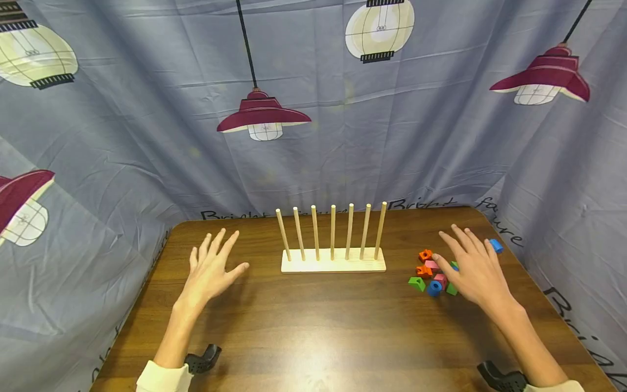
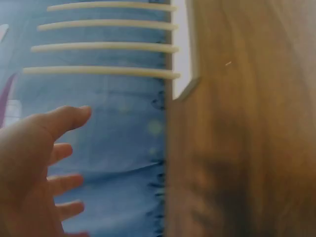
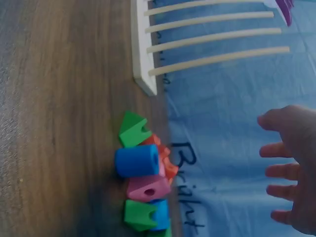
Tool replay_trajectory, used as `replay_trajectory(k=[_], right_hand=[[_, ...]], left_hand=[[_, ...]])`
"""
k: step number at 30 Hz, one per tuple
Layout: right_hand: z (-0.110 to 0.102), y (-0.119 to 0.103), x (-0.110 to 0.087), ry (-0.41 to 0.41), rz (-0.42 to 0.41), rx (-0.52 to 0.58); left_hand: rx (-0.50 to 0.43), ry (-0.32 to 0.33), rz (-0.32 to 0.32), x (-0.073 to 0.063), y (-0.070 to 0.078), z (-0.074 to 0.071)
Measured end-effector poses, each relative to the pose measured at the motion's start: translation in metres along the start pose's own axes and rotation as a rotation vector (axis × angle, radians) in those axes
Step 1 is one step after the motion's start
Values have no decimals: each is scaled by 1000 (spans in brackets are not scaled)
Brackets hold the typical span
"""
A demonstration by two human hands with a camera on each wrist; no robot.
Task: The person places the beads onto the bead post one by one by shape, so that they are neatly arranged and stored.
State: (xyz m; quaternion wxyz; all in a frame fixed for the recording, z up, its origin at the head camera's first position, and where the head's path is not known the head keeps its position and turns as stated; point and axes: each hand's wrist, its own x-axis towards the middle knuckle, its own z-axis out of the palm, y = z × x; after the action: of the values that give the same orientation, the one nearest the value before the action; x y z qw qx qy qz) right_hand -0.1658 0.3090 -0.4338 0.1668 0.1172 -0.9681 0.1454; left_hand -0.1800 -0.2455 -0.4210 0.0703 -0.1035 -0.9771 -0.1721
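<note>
While a pale wooden peg rack (image 1: 333,265) with seven upright round dowels is standing near the far edge of a dark brown wood-grain tabletop (image 1: 313,326), both bare hands are hovering above that surface, one to each side. The left hand (image 1: 208,275) is hanging well apart from the rack, its fingers extended and spreading apart, its thumb pointing toward the rack. The right hand (image 1: 472,272) is likewise holding its fingers apart, raised over a cluster of small coloured blocks (image 1: 440,279) lying right of the rack. Within that cluster, a blue cylindrical block (image 1: 433,291) is standing on end, its hole facing upward; a green triangular block (image 1: 416,284) is sitting on the rack side; two orange notched blocks (image 1: 421,271) are lying farther back. A separate blue block (image 1: 496,246) is lying to the right of the main group. As the right hand is covering part of the cluster, the block count cannot fairly be determined. A printed grey-blue cloth (image 1: 318,174) is hanging behind the tabletop.
</note>
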Motion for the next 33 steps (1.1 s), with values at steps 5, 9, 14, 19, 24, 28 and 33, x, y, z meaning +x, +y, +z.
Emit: replay_trajectory(k=[5, 9, 14, 19, 24, 28, 33], right_hand=[[8, 12, -3, 7, 46, 121], [18, 23, -5, 19, 71, 199], [32, 35, -3, 11, 86, 272], [42, 48, 2, 22, 115, 286], [44, 67, 5, 65, 194, 305], [45, 85, 5, 53, 259, 298], [46, 107, 4, 141, 362, 256]], left_hand=[[-207, -77, 42, 9, 1, 34], [-384, -155, 49, 17, -1, 60], [-519, -224, 49, 28, 0, 86], [-554, -237, 48, 37, 2, 105], [-533, -248, 34, 44, 5, 113], [-510, -249, 5, 47, 6, 116], [-499, -245, -11, 51, 7, 119]])
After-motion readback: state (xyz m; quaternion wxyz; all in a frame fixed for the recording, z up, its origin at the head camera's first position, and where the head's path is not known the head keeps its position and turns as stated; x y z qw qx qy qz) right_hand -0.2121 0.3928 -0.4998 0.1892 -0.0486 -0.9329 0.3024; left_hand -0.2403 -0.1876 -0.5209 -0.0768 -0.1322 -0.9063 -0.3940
